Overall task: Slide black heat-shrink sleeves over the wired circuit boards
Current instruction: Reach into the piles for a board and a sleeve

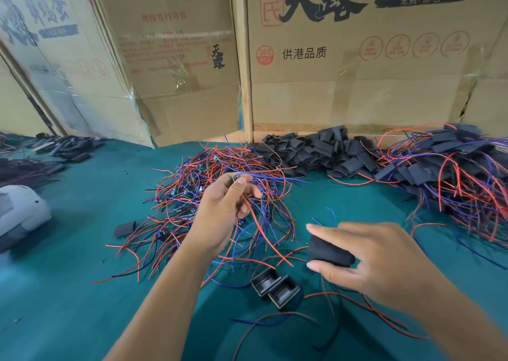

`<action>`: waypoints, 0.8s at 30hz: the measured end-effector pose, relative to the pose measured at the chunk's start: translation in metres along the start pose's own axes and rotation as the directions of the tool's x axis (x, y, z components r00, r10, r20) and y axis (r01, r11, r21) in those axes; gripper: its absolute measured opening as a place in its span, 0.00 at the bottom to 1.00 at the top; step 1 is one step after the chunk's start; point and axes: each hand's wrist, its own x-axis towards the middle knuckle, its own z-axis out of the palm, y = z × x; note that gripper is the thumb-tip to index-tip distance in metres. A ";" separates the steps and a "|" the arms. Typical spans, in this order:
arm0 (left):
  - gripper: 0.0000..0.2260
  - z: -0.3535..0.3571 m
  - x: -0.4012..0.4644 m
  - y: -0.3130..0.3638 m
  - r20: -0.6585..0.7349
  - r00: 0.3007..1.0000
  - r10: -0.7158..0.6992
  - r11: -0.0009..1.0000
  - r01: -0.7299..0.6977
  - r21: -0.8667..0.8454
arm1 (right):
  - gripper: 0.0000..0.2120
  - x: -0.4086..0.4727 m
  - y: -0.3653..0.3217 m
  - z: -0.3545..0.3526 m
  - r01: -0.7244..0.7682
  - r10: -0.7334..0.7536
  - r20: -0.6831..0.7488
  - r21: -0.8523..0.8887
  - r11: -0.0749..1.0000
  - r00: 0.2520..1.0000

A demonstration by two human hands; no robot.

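L hand (222, 206) is raised over the tangle of red & blue wires (220, 195) mid-counter, fingers curled, grip pinching a small wired circuit board (237, 178) at the fingertips, w/ its red and blue leads trailing down past the palm. R hand (376, 261) is nearer the camera, on the right; thumb & forefinger clamp a black heat-shrink sleeve (328, 250), a blue lead poking out just behind it. Can't tell if a board sits inside that sleeve.

Two more black sleeves (276, 288) lie side by side on the green counter (68, 292), open ends toward the camera, between the two forearms. A heap of empty black sleeves (316, 154) sits at the back against the cardboard boxes (343, 72). To its right, a pile of sleeved boards w/ wires (453, 168). One flat sleeve (125, 228) lies at the left edge of the tangle. A grey object (19, 212) sits far left, partly cut off.
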 end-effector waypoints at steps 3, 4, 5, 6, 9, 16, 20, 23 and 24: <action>0.08 0.001 -0.001 0.001 0.000 1.000 0.004 1.000 -0.004 0.013 | 0.22 0.000 -0.007 0.003 -0.011 0.011 -0.004 -0.018 1.000 1.000; 0.08 0.002 -0.001 0.001 -0.001 1.000 0.003 1.000 -0.003 0.020 | 0.22 0.001 -0.009 0.004 -0.013 0.013 -0.001 -0.023 1.000 1.000; 0.08 0.002 -0.001 0.001 -0.002 1.000 0.002 1.000 -0.002 0.027 | 0.22 0.001 -0.010 0.006 -0.013 0.013 0.001 -0.033 0.999 1.000; 0.08 0.002 -0.001 0.001 -0.003 1.000 0.003 1.000 -0.003 0.031 | 0.22 0.001 -0.011 0.008 -0.015 0.015 0.000 -0.045 0.999 1.000; 0.08 0.004 -0.002 0.001 -0.005 1.000 -0.004 1.000 0.004 0.021 | 0.22 0.002 -0.014 0.012 -0.031 0.032 0.015 -0.072 0.997 0.999; 0.09 0.006 -0.002 0.003 -0.015 0.999 -0.034 0.997 0.032 -0.071 | 0.26 -0.002 -0.002 0.016 -0.125 0.112 0.237 0.039 0.991 0.965; 0.08 0.005 -0.002 0.005 -0.014 0.999 -0.047 0.994 0.046 -0.099 | 0.30 -0.004 0.013 0.020 -0.168 0.099 0.386 0.148 0.975 0.917; 0.08 0.006 -0.003 0.006 -0.017 0.999 -0.046 0.994 0.044 -0.097 | 0.29 -0.004 0.013 0.025 -0.159 0.062 0.388 0.223 0.962 0.919; 0.08 0.006 -0.003 0.006 -0.018 0.999 -0.046 0.994 0.044 -0.099 | 0.28 -0.005 0.012 0.025 -0.157 0.053 0.385 0.244 0.957 0.921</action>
